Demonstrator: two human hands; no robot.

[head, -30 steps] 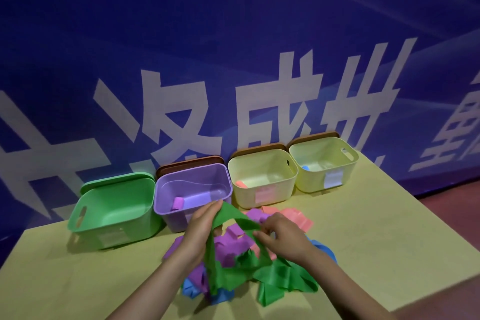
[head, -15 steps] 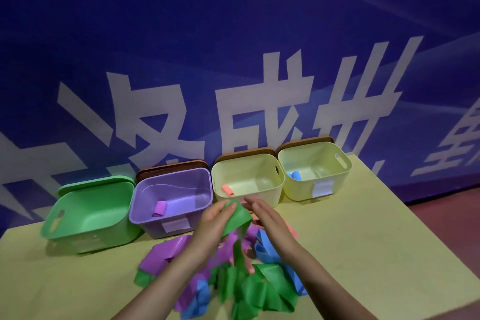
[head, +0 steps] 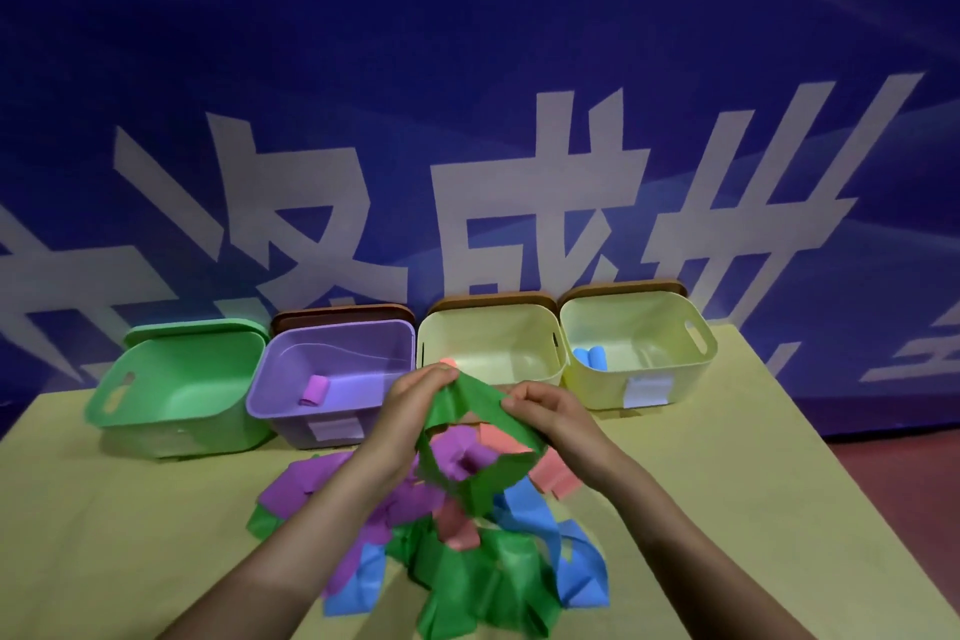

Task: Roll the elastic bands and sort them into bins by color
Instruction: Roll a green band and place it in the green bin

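Observation:
A green elastic band hangs as an open loop above the pile of bands, which mixes green, purple, blue and pink strips. My left hand pinches the band's top left part and my right hand pinches its top right part. Four bins stand in a row behind: a green bin with nothing visible inside, a purple bin holding a purple roll, a pale yellow bin with a pink roll partly hidden by my fingers, and a second yellow bin with a blue roll.
The yellow-green table ends at the right with red floor beyond. A blue banner wall with white characters rises right behind the bins. Brown lids lean behind three bins, a green lid behind the green one.
My hands have spread apart, pulling the green band open into a wide loop over the pile. The view has shifted slightly.

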